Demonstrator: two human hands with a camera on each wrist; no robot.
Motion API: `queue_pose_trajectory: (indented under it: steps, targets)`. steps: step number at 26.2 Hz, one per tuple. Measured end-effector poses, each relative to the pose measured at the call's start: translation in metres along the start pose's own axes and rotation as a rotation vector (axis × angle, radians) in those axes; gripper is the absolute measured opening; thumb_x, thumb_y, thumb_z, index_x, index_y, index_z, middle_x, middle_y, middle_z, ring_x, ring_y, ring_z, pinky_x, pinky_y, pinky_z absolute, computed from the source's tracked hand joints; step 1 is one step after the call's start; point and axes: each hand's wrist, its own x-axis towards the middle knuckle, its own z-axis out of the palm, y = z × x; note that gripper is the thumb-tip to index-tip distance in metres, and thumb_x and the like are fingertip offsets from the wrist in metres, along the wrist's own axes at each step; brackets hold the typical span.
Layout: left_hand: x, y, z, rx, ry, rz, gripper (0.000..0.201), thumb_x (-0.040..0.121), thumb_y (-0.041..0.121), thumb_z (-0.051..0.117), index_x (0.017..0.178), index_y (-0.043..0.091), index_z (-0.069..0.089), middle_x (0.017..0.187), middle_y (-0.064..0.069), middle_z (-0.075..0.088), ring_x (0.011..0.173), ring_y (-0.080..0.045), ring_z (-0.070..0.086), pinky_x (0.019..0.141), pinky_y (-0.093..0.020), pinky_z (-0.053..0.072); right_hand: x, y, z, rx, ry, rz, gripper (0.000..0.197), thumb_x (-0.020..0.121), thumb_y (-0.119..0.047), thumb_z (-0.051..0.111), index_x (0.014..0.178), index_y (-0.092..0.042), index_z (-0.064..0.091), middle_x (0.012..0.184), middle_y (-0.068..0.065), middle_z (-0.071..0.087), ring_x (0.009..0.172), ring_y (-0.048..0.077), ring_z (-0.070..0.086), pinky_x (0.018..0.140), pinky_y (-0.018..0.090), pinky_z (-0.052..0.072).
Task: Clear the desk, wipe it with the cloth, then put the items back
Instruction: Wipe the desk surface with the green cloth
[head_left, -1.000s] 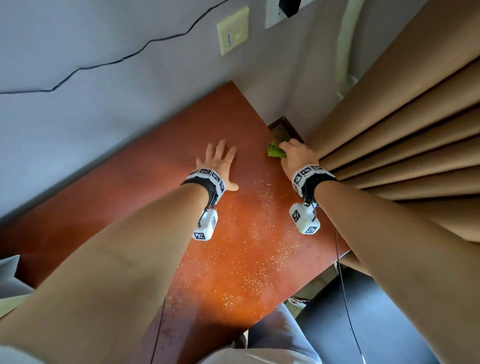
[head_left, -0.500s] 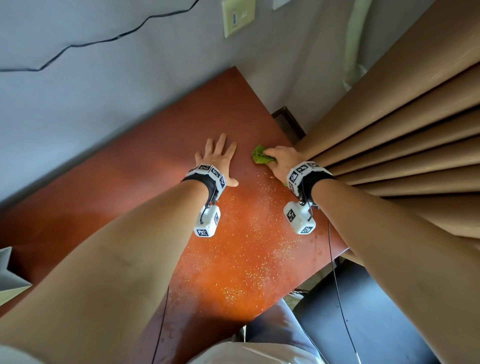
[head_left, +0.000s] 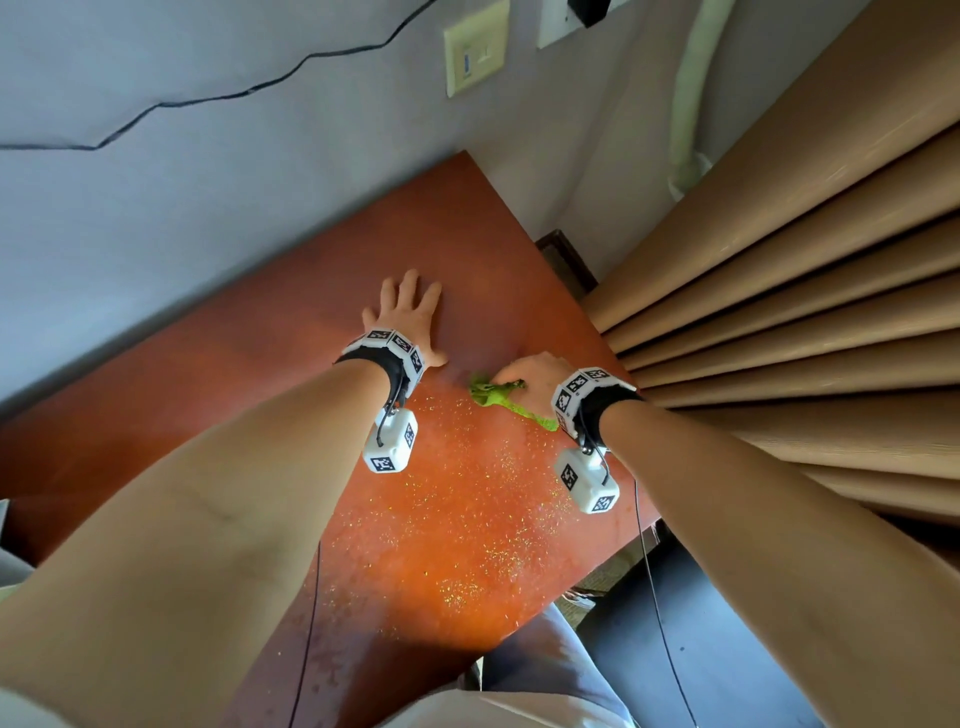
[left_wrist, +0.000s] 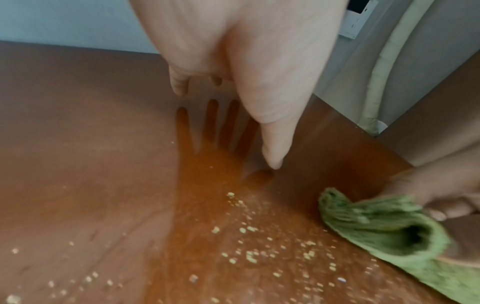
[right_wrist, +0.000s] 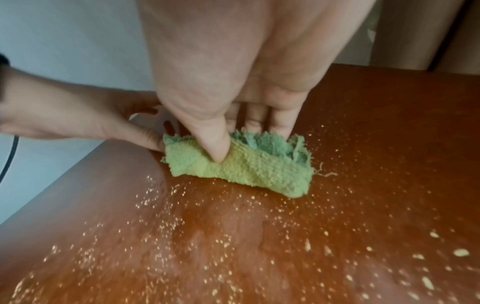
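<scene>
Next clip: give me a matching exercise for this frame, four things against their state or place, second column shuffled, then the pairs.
Things:
1. left hand
2. right hand
3. cloth
4. crumbs

States:
A. bunched up, green, pressed onto the desk
B. scattered over the near part of the desk
C. flat on the desk, fingers spread
D. fingers and thumb gripping the cloth

Pairs: 1-C, 2-D, 3-A, 4-B

On the desk (head_left: 291, 332), the left hand (head_left: 408, 317) lies flat just left of the cloth (head_left: 493, 397) under the right hand (head_left: 535, 376), crumbs (head_left: 467, 519) scattered nearer the person.
</scene>
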Motion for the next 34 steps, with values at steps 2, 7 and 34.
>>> queue_pose_trajectory:
  steps: [2,7,34]
  targets:
    - [0.002,-0.009,0.0,-0.006,-0.021,-0.027,0.112,0.069,0.05,0.08,0.152,0.036,0.007,0.161,0.002,-0.01,0.148,-0.034,-0.006,0.112,-0.064,0.021,-0.002,-0.002,-0.014,0.038,0.029,0.005,0.021,0.091,-0.038,0.055,0.1,-0.031,0.072,0.083,-0.002,0.071,0.068,0.019,0.063,0.063,0.032,0.055]
    - [0.002,-0.016,0.0,0.012,-0.053,-0.044,0.111,0.07,0.051,0.08,0.153,0.036,0.008,0.161,0.003,-0.011,0.148,-0.033,-0.005,0.11,-0.065,0.025,0.003,0.001,-0.066,0.09,0.441,0.124,0.02,0.089,-0.027,0.06,0.108,-0.027,0.065,0.094,-0.003,0.068,0.077,0.021,0.065,0.067,0.03,0.053]
    - [-0.027,-0.064,-0.007,-0.007,-0.026,0.054,0.089,0.076,0.039,0.077,0.15,0.026,0.028,0.159,0.001,0.012,0.144,-0.028,0.013,0.105,-0.061,0.034,0.038,-0.061,-0.001,-0.278,-0.096,-0.077,0.047,0.088,-0.005,0.063,0.122,-0.037,0.066,0.124,-0.005,0.063,0.101,0.022,0.063,0.09,0.034,0.054]
